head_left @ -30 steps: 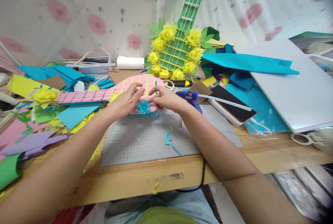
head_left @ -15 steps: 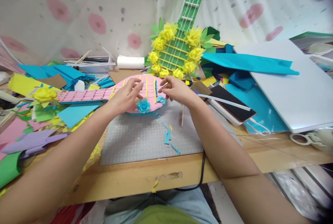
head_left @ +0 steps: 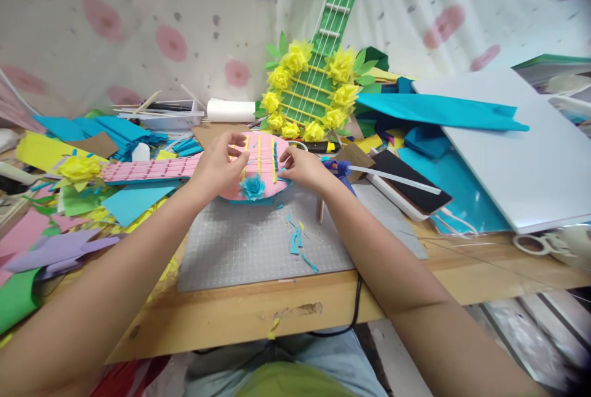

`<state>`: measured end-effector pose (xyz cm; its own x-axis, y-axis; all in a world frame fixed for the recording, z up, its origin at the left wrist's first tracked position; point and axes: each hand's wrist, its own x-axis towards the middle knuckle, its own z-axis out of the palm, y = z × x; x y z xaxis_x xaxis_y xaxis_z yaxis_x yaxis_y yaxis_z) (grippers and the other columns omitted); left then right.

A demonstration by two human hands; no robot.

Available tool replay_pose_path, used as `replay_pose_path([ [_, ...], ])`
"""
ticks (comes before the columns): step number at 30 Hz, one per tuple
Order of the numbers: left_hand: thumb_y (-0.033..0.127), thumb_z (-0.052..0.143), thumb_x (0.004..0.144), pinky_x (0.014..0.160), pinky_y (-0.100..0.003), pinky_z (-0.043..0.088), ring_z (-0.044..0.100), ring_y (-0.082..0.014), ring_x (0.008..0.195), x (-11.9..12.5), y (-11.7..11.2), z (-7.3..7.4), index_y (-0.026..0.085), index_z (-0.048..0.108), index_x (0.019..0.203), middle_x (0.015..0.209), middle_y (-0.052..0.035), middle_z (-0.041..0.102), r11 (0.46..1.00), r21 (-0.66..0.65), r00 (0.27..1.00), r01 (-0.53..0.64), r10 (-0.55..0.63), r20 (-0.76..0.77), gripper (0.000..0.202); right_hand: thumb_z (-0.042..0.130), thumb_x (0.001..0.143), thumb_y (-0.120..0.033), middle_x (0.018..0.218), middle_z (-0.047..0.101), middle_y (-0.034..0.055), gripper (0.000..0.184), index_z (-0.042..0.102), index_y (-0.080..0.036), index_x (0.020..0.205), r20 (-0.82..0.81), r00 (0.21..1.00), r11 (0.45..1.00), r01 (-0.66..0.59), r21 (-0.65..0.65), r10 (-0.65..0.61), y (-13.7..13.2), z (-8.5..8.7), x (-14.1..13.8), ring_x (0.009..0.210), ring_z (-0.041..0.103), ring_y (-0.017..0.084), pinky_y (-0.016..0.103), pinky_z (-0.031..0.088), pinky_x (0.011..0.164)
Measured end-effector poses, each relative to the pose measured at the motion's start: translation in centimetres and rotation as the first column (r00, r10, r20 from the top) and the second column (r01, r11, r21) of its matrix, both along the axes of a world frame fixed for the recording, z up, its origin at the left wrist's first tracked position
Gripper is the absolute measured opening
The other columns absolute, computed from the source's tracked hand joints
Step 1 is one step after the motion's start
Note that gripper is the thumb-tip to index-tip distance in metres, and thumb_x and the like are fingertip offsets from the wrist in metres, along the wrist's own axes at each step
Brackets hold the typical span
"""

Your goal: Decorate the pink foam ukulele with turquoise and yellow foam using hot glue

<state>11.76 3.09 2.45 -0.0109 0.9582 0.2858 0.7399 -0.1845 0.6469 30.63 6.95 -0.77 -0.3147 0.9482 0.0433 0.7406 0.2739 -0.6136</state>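
A pink paper guitar (head_left: 231, 186) lies on its back on the grey cutting mat, neck to the left, with yellow strips across its body. One blue paper flower (head_left: 253, 188) sits at the near edge of the body. My left hand (head_left: 221, 160) hovers over or rests on the body's left part, fingers apart and holding nothing. At the body's right edge, my right hand (head_left: 300, 166) has its fingers closed on a second blue paper flower (head_left: 283, 178), which is mostly hidden beneath them.
A green paper guitar (head_left: 308, 92) ringed with yellow flowers leans at the back. A blue glue gun (head_left: 339, 169) with a clear stick stands beside my right wrist, near a phone (head_left: 410, 181). Blue scraps (head_left: 295, 240) lie on the cutting mat (head_left: 231, 255); coloured paper covers the left side.
My right hand has lowered slightly onto the right-hand blue flower, covering more of it. My left hand has shifted a little left, its fingers spread wider. The glue gun shows more.
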Motion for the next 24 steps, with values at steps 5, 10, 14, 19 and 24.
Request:
replay_pose_path([
  [5, 0.030, 0.056, 0.075, 0.081, -0.035, 0.049, 0.062, -0.0185, 0.089, 0.1, 0.1, -0.1, 0.020, 0.055, 0.100, 0.111, -0.0064, 0.062, 1.000, 0.007, 1.000, 0.011, -0.011, -0.016, 0.027, 0.066, 0.068, -0.015, 0.079, 0.062, 0.0006, 0.019, 0.057, -0.016, 0.085, -0.136, 0.988, 0.998, 0.068, -0.010, -0.069, 0.9, -0.9, -0.1, 0.071, 0.056, 0.012, 0.025, 0.040, 0.065],
  [10, 0.030, 0.055, 0.076, 0.080, -0.034, 0.049, 0.062, -0.0181, 0.088, 0.3, 0.1, 0.0, 0.019, 0.057, 0.099, 0.111, -0.0062, 0.063, 1.000, 0.000, 0.999, 0.021, -0.021, -0.036, 0.026, 0.064, 0.070, -0.014, 0.078, 0.063, 0.0016, 0.014, 0.058, -0.016, 0.082, -0.190, 0.972, 0.991, 0.135, -0.021, -0.136, 1.1, -1.2, -0.2, 0.072, 0.058, 0.013, 0.026, 0.043, 0.067],
  [14, 0.030, 0.054, 0.076, 0.080, -0.033, 0.048, 0.062, -0.0180, 0.088, 0.4, 0.2, 0.0, 0.019, 0.059, 0.098, 0.110, -0.0059, 0.063, 1.000, 0.015, 0.997, 0.024, -0.023, -0.075, 0.025, 0.064, 0.070, -0.017, 0.079, 0.066, 0.0020, 0.011, 0.059, -0.018, 0.080, -0.194, 0.965, 0.981, 0.190, 0.038, -0.179, 0.9, -1.1, 0.0, 0.075, 0.061, 0.015, 0.027, 0.044, 0.070],
  [19, 0.030, 0.053, 0.077, 0.079, -0.031, 0.048, 0.062, -0.0168, 0.086, 0.5, 0.4, -0.2, 0.019, 0.060, 0.096, 0.108, -0.0055, 0.064, 0.998, 0.029, 0.993, 0.047, -0.044, -0.109, 0.023, 0.060, 0.072, -0.016, 0.078, 0.068, 0.0022, 0.014, 0.062, -0.019, 0.086, -0.112, 0.981, 0.984, 0.169, 0.063, -0.161, 0.4, -0.1, 0.4, 0.081, 0.063, 0.018, 0.029, 0.045, 0.073],
  [24, 0.029, 0.053, 0.077, 0.078, -0.031, 0.048, 0.063, -0.0172, 0.087, 0.6, 0.5, -0.2, 0.019, 0.060, 0.097, 0.109, -0.0059, 0.064, 0.999, 0.016, 0.993, 0.051, -0.049, -0.105, 0.024, 0.058, 0.075, -0.015, 0.088, 0.069, 0.0064, 0.023, 0.063, -0.018, 0.097, 0.026, 0.986, 0.977, 0.158, 0.146, -0.164, -0.2, 1.0, 0.8, 0.088, 0.063, 0.022, 0.034, 0.045, 0.078],
])
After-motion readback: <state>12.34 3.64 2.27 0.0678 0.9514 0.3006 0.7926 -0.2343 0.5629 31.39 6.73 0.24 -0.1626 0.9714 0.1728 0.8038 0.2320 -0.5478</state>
